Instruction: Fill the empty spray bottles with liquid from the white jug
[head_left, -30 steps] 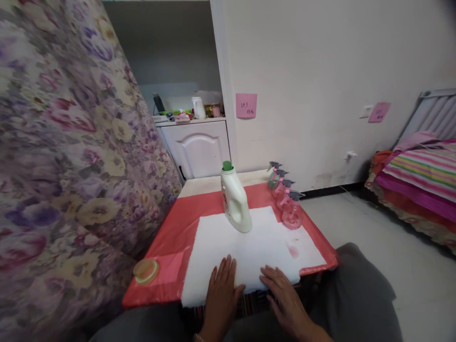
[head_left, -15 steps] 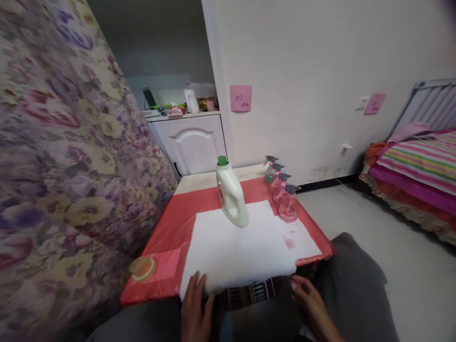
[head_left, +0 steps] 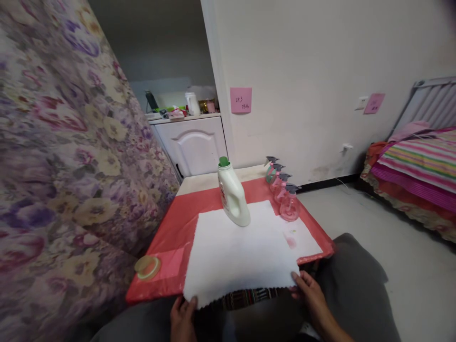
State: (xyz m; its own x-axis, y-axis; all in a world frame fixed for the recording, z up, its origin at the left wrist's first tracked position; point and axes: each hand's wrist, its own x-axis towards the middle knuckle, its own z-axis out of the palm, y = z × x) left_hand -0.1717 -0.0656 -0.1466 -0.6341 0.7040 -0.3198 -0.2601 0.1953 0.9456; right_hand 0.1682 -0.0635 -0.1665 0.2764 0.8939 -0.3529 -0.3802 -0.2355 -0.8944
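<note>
A white cloth point(head_left: 242, 259) with a finely scalloped edge lies over the red-covered table point(head_left: 171, 218), its near edge reaching past the table front. At its near left corner, my left hand point(head_left: 183, 317) is closed, the corner between thumb and fingers. My right hand point(head_left: 310, 293) pinches the near right corner, thumb on top. A pale green detergent jug point(head_left: 233, 197) with a green cap stands upright at the cloth's far edge. Under the near edge, a strip of dark patterned fabric point(head_left: 245, 298) shows.
Several spray bottles point(head_left: 289, 209) with grey heads line the table's right side, beside a stained white sheet point(head_left: 306, 240). A round yellowish lid point(head_left: 147, 267) sits at the left front. A floral curtain point(head_left: 71, 166) hangs left; a bed point(head_left: 420, 166) stands right.
My left hand has moved from lying on the cloth to gripping its near left corner. My right hand has taken the right corner. The cloth's near edge now looks straighter and flatter.
</note>
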